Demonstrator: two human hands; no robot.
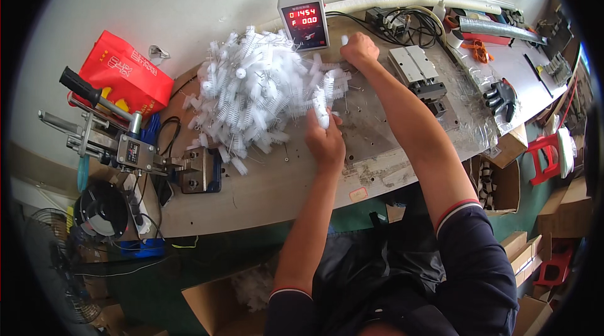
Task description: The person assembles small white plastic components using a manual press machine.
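Observation:
A big heap of small white bristle brushes [251, 94] with thin wire stems lies on the worktable [251, 204]. At the heap's right edge, my left hand [326, 142] is closed around a few white brushes [322, 108], which stick up past the fingers. My right hand [360, 50] reaches to the back of the table, right of the digital counter [304, 19]. Its fingers are closed, and a small white piece [345, 40] shows at their left side. Most of that piece is hidden by the hand.
A lever press [132, 147] stands on the left, near a red bag [129, 75]. To the right are a metal block fixture [413, 65], black cables [415, 24] and a black glove [501, 98]. An open carton [214, 301] sits below the table's front edge.

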